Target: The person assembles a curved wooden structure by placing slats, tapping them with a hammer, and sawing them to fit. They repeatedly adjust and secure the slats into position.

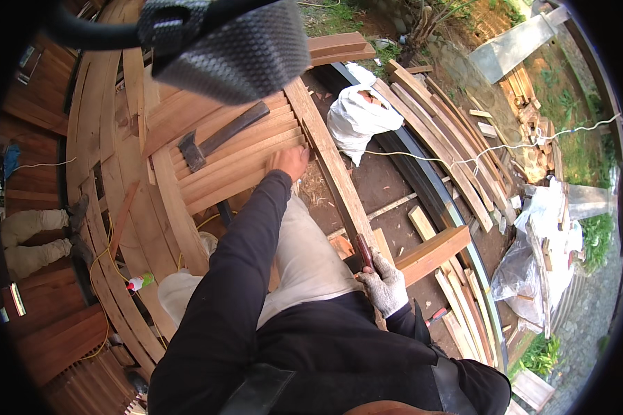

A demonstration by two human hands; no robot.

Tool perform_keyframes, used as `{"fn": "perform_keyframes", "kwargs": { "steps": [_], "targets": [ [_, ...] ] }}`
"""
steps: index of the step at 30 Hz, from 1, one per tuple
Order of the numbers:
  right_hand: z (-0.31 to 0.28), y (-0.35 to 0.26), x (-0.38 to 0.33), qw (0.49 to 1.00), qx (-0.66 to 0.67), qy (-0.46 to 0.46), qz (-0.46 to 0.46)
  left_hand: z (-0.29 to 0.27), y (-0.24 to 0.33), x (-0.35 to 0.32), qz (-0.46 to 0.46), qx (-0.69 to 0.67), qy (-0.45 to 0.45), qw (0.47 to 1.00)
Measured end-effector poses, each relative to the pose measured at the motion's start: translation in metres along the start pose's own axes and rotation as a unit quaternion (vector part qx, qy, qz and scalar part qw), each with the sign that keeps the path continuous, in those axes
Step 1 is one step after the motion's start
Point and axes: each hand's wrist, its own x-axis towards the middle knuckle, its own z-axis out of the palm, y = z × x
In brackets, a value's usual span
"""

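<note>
My left hand (291, 163) is bare and rests at the right end of a row of wooden slats (228, 176). Its fingers look curled in beside a long plank (333, 162), and what they hold, if anything, is hidden. A hatchet (195, 152) with a dark handle lies across the slats, just beyond my left forearm. My right hand (387, 285) wears a pale work glove. It is closed around a dark red-brown handle (364, 252), held against the near end of the long plank; the rest of that tool cannot be made out.
A white sack (360, 119) sits beyond the long plank. A thick timber (432, 254) juts out right of my glove, near a dark metal beam (414, 176). Stacked boards (443, 138) lie farther right. At left, another person's legs (38, 238) show beside a yellow cord (106, 308).
</note>
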Motion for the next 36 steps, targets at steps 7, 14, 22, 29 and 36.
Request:
{"fn": "perform_keyframes", "kwargs": {
  "steps": [7, 14, 22, 29, 36],
  "targets": [
    [0.002, -0.011, 0.021, 0.992, -0.089, -0.019, -0.088, 0.0, 0.0, 0.006, -0.006, 0.003, -0.016, 1.0],
    [0.009, -0.012, 0.023, 0.996, -0.037, -0.012, -0.077, 0.002, 0.005, -0.006, 0.015, 0.008, -0.032, 0.999],
    [0.02, -0.03, 0.025, 0.999, 0.003, -0.025, -0.039, 0.004, 0.003, -0.005, 0.016, 0.014, 0.037, 0.999],
    [0.017, -0.006, 0.024, 0.998, 0.036, -0.005, -0.044, 0.006, 0.013, -0.008, -0.009, 0.05, 0.016, 0.999],
    [0.021, -0.019, 0.029, 0.999, 0.039, -0.014, -0.005, 0.004, 0.015, -0.006, -0.008, 0.054, 0.047, 0.997]
  ]
}}
